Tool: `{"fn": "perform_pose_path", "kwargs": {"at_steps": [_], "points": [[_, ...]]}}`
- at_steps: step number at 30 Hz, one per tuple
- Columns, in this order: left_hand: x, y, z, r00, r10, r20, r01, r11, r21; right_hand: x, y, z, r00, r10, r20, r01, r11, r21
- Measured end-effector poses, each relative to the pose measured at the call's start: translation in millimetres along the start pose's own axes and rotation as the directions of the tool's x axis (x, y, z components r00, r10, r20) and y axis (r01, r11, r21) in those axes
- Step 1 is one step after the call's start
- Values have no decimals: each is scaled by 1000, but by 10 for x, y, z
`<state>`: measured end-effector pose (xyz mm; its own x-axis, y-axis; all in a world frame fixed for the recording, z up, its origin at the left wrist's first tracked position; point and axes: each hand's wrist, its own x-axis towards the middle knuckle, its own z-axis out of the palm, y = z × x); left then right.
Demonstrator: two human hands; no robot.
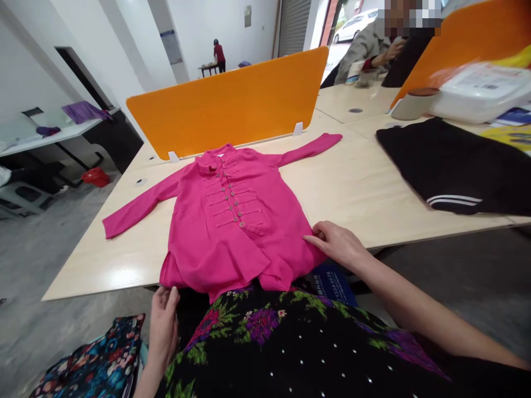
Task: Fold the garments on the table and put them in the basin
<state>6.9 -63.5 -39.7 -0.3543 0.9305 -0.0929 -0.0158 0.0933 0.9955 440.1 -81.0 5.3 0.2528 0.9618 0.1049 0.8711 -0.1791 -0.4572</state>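
Observation:
A pink long-sleeved shirt (244, 221) lies front up on the table, collar away from me and both sleeves spread out. Small buttons run down its front, and the hem hangs over the near edge, rumpled in the middle. My right hand (342, 246) pinches the right side of the shirt near the hem between thumb and fingers. At the left hem corner, just below the table edge, is my left hand (164, 320), its curled fingertips closed at the cloth; part of that grip is hidden.
An orange divider (232, 105) stands behind the shirt on the wooden table (344, 193). Folded black clothing (464, 166) lies at right, near a plastic-wrapped white box (485, 88). Floral clothing (95, 359) is low at left. One person (365, 50) sits across; another (219, 55) stands far back.

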Motion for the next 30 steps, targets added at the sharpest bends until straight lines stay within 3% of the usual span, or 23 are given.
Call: {"fn": "perform_pose_path", "kwargs": {"at_steps": [2, 4, 7, 9, 11, 13, 14, 16, 18, 19, 21, 23, 25, 27, 30], "points": [[-17, -32, 58, 988, -107, 116, 123, 982, -146, -47, -27, -1, 999, -50, 10, 48, 988, 148], [-25, 10, 97, 977, -150, 154, 181, 960, -213, -83, -80, -12, 998, -56, 21, 44, 928, 371], [-8, 69, 72, 976, -160, 145, 194, 946, -259, -132, -106, -12, 998, 43, 53, -68, 718, 693], [30, 47, 15, 975, -159, 156, 189, 961, -201, -158, -66, 10, 992, 118, 43, -110, 644, 757], [74, -5, -54, 980, -144, 135, 151, 988, -44, -183, -11, 27, 989, 147, -5, -103, 717, 690], [97, -34, -117, 999, -43, -3, 42, 979, 199, -218, 14, 15, 979, 164, -119, -81, 855, 511], [91, -26, -140, 993, 66, -95, -29, 939, 342, -241, 4, -4, 965, 163, -206, -68, 913, 403], [36, 42, -154, 911, 354, -212, -170, 790, 589, -294, -76, -52, 928, 106, -357, -19, 971, 240], [-60, 156, -112, 821, 556, -125, -323, 635, 702, -344, -224, -77, 941, -21, -337, 103, 968, 229], [-110, 213, -70, 812, 582, -36, -393, 592, 704, -363, -316, -70, 959, -99, -266, 171, 949, 266], [-189, 293, 47, 871, 469, 149, -444, 619, 648, -385, -510, -11, 961, -268, -68, 276, 906, 320], [-220, 300, 174, 940, 253, 230, -341, 740, 581, -394, -685, 81, 912, -394, 118, 359, 902, 239], [-213, 245, 282, 978, 109, 181, -181, 873, 452, -398, -815, 167, 865, -440, 240, 437, 897, 68], [-200, 177, 362, 996, 51, 77, -67, 971, 228, -404, -889, 221, 858, -431, 278, 468, 880, -81], [-218, 159, 438, 999, -35, 8, 35, 996, -88, -396, -908, 241, 877, -401, 265, 447, 883, -145]]}}
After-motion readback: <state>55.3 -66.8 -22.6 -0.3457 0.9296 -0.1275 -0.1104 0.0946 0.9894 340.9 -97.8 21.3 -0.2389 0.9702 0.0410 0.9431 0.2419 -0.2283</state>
